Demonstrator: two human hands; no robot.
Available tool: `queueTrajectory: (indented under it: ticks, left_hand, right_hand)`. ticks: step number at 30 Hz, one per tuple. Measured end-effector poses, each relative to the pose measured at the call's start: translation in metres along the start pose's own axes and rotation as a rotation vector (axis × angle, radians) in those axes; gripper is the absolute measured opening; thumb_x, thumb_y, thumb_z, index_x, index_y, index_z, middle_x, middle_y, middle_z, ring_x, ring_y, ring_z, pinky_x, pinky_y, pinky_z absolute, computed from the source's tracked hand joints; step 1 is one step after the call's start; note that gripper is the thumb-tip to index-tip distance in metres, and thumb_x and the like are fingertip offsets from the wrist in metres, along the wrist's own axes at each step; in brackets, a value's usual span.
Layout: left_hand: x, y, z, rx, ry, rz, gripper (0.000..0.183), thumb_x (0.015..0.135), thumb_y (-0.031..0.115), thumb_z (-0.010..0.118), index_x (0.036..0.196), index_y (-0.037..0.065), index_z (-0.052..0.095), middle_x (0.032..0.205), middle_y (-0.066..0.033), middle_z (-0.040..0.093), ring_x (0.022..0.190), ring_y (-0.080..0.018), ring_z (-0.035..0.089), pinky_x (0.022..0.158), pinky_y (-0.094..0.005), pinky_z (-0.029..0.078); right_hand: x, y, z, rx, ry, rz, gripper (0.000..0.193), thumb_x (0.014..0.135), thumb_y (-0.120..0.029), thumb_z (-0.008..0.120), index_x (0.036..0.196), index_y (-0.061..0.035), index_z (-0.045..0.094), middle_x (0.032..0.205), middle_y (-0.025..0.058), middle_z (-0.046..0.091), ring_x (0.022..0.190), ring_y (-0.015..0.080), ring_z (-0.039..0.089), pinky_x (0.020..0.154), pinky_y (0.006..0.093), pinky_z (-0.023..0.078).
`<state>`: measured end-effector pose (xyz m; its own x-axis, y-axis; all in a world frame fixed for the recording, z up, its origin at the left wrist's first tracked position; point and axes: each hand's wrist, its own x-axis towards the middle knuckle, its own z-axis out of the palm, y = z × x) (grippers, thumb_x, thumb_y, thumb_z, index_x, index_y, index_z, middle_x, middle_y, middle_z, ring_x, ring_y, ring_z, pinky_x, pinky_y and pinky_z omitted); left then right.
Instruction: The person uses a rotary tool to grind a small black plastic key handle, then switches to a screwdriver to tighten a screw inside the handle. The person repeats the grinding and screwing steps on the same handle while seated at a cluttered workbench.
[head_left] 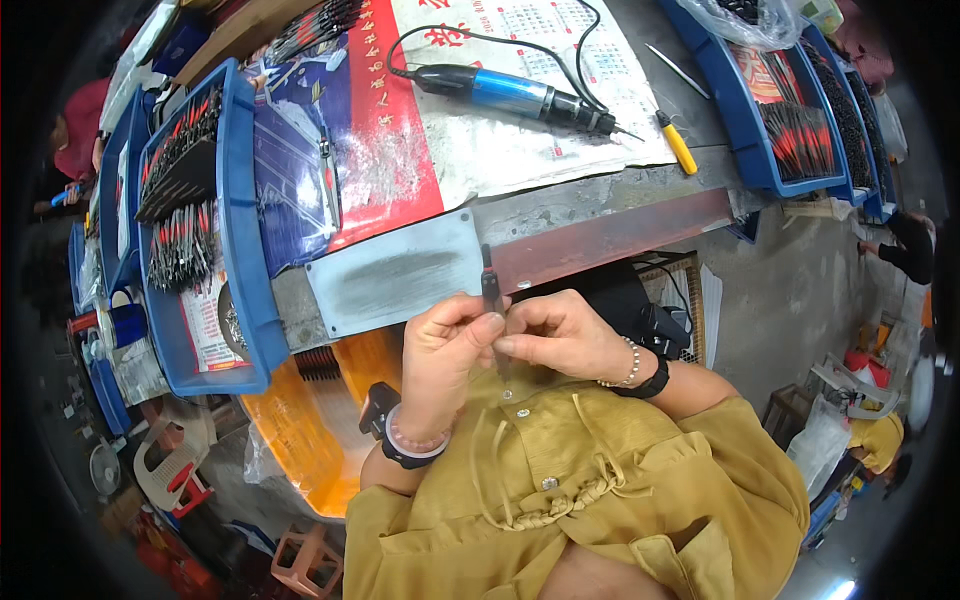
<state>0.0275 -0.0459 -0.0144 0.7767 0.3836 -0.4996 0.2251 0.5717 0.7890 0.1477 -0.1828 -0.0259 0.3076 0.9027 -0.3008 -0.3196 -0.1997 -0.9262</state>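
In front of my chest I hold a slim, dark tool (490,285) upright, black with a small red mark near its top; its exact kind cannot be made out. My left hand (445,345) pinches it between thumb and curled fingers. From the other side, my right hand (565,335) has its thumb and fingertips closed on the lower part of the same tool. Just beyond my hands, a pale metal plate (400,275) with a dark smudged middle lies at the bench edge. A similar black and red slim tool (328,180) rests on the printed sheet.
A blue and black electric screwdriver (510,95) with a cord lies on the bench, near a yellow-handled pointed tool (677,145). Blue bins with many black and red pieces stand at left (262,330) and right (757,170). An orange crate (300,440) sits below the bench.
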Motion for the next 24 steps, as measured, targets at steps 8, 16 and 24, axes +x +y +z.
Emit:
queueTrajectory:
  ticks: [8,16,24]
  left_hand:
    - [-0.019,-0.01,-0.008,0.515,0.03,0.447,0.015,0.091,-0.002,0.062,0.103,-0.01,0.064,0.078,-0.0039,0.05,0.071,-0.0117,0.045,0.064,-0.0235,0.038]
    - [-0.018,-0.001,-0.024,0.533,-0.1,0.386,0.018,0.091,-0.002,0.059,0.107,-0.008,0.065,0.079,-0.0039,0.051,0.072,-0.0112,0.046,0.064,-0.0228,0.039]
    - [-0.018,0.002,-0.034,0.517,-0.186,0.341,0.018,0.092,-0.001,0.059,0.108,-0.008,0.064,0.077,-0.0028,0.048,0.071,-0.0115,0.045,0.062,-0.0235,0.037]
  right_hand:
    - [0.008,-0.002,0.016,-0.158,-0.089,0.005,0.029,0.083,-0.013,0.07,0.062,0.0029,0.058,0.055,0.0054,0.057,0.053,0.0063,0.048,0.049,0.0272,0.039]
    - [0.011,-0.006,0.023,-0.097,-0.12,0.14,0.031,0.085,-0.014,0.071,0.062,0.004,0.06,0.055,0.0068,0.061,0.052,0.0064,0.056,0.046,0.0257,0.042]
    - [0.015,-0.018,0.025,-0.02,-0.181,0.312,0.032,0.087,-0.015,0.071,0.062,0.0035,0.061,0.058,0.0062,0.063,0.051,0.0079,0.059,0.047,0.024,0.046]
